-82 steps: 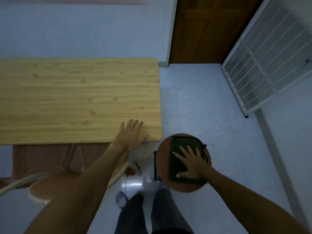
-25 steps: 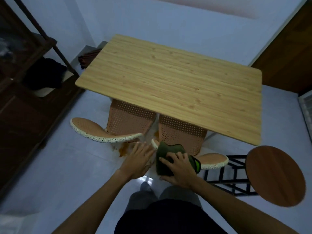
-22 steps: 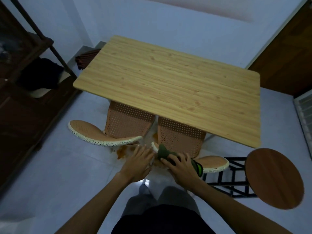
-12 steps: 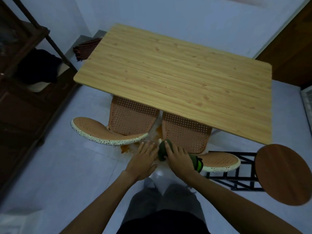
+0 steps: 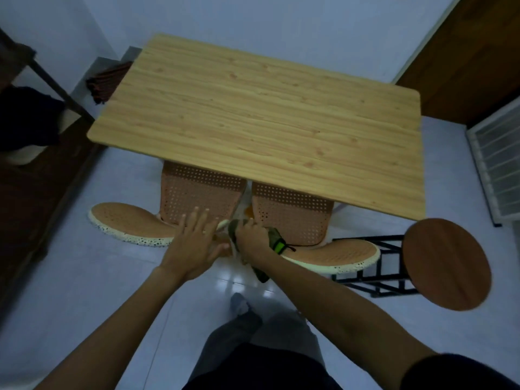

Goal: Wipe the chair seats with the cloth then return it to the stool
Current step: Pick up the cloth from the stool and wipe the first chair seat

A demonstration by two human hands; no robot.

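Two orange perforated chairs are tucked under the wooden table (image 5: 261,130). The left chair (image 5: 197,192) and the right chair (image 5: 292,218) show their seats under the table edge and their curved backrests nearer me. My right hand (image 5: 250,237) grips a dark green cloth (image 5: 274,239) with a bright green tag at the left end of the right chair's backrest (image 5: 337,256). My left hand (image 5: 194,243) is spread flat, fingers apart, over the right end of the left chair's backrest (image 5: 123,220). The round brown stool (image 5: 447,263) stands bare at the right.
A dark wooden shelf unit (image 5: 33,153) lines the left side. A brown door (image 5: 472,60) and a white grille panel (image 5: 498,161) are at the right. A dark rag (image 5: 107,80) lies by the far left table corner. My legs (image 5: 253,342) are below on the pale tiled floor.
My right hand lifted the cloth off the stool and carried it left to the chairs. Over the last second both hands shifted slightly forward along the backrests, the cloth bunching under my right hand.
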